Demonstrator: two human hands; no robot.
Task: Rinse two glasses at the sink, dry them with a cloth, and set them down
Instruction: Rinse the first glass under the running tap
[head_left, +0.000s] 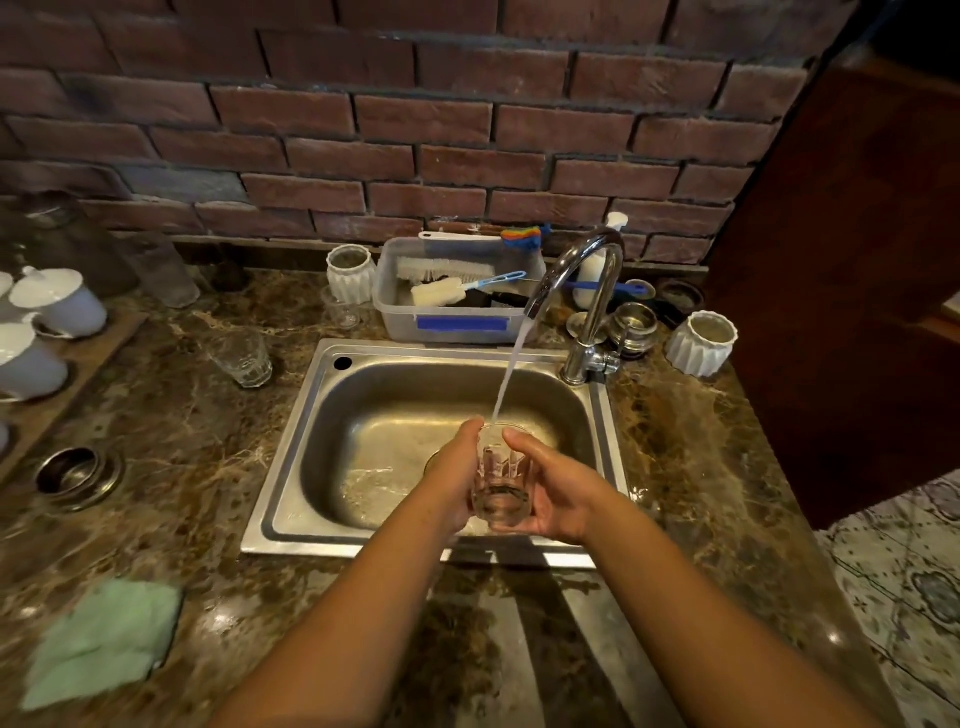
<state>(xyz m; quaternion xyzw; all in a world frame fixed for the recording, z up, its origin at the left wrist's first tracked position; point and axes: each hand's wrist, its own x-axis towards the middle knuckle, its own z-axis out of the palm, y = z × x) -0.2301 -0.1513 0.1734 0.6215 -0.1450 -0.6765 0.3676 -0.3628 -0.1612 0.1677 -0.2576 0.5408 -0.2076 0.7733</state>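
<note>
Two hands (457, 483) (556, 493) on one glass (501, 480), second glass (241, 358), one cloth (104, 642)

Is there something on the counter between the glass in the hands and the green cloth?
Nothing visible. The glass, held by the left hand and right hand over the sink, has only bare counter toward the green cloth. The second glass stands farther back.

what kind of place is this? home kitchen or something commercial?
Likely a café or bar wash-up counter, though a home kitchen isn't ruled out. Cues: small steel sink set in a marble countertop, several lidded white cups on a wooden tray, a tub of bottle brushes, brick backsplash.
</note>
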